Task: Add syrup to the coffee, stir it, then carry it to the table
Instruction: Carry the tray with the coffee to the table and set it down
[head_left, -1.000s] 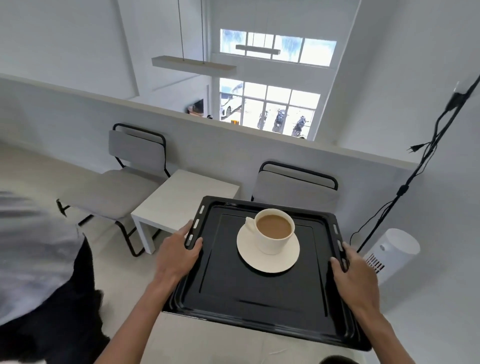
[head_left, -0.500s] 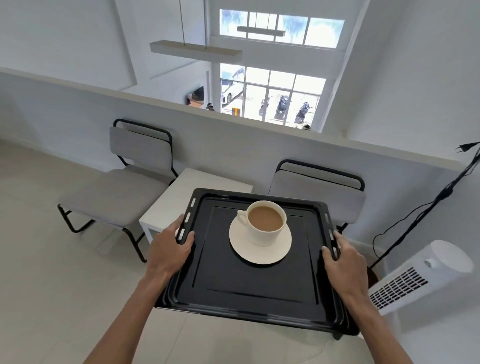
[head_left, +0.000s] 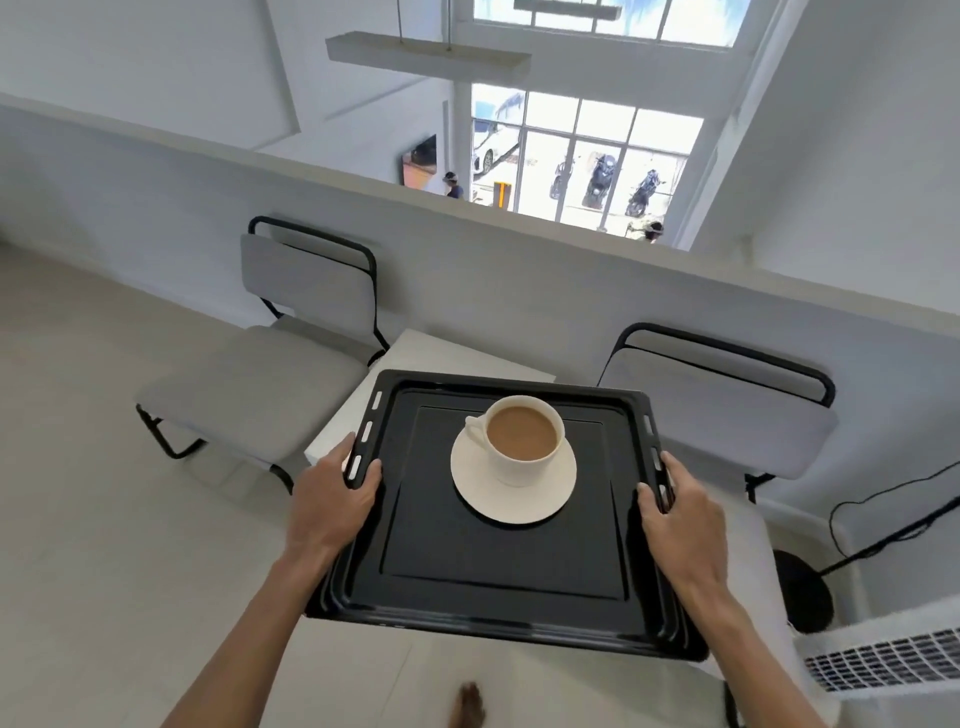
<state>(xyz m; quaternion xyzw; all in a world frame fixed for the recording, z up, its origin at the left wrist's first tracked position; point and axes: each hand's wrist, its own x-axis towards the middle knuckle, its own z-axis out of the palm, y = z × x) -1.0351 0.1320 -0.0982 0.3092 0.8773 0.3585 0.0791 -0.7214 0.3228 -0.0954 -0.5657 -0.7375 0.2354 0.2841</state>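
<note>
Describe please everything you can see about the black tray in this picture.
The tray is black, rectangular with rounded corners, and looks like enamelled metal. It has a raised rim with slots along its left and right edges and a stepped flat floor. It is held in the air, roughly level, over the small white table. The left hand grips its left rim and the right hand its right rim. A white saucer with a cup of milky coffee rests on its far half.
</note>
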